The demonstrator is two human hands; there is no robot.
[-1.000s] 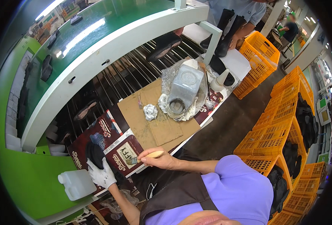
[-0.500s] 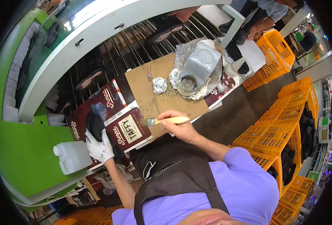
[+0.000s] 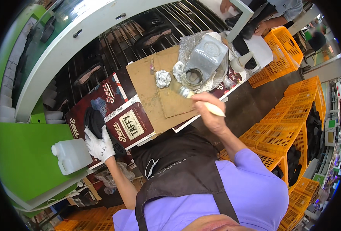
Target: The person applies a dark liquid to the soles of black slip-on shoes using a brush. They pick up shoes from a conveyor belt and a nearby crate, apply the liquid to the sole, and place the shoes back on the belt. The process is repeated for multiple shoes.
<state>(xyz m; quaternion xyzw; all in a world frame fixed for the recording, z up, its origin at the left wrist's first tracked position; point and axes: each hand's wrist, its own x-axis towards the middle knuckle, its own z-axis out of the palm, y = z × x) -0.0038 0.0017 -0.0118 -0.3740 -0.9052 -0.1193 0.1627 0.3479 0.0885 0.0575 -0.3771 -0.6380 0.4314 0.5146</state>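
Note:
My left hand [image 3: 101,147], in a white glove, is closed on a black shoe sole [image 3: 95,120] at the table's left end. A second dark piece partly shows beneath it. In my bare right hand [image 3: 212,117] is a paintbrush [image 3: 217,109] with a pale handle. Its bristles point left, just below the mouth of a clear plastic container [image 3: 208,57] that is cut open and tilted on crumpled plastic. Whether they touch its rim I cannot tell. A crumpled white wad [image 3: 163,78] lies beside it on brown cardboard [image 3: 141,73].
A white jug [image 3: 73,156] stands left of my gloved hand. Behind the table runs a rack of metal rollers [image 3: 112,50] with dark shoe parts, under a pale frame. A white bottle [image 3: 239,63] is at the right end. Orange crates [image 3: 274,134] line the right side; another person's hand [image 3: 261,29] is at the upper right.
My right hand has carried the paintbrush right and away from me, from the cardboard's near left edge to the container's mouth. My left hand keeps its hold on the sole.

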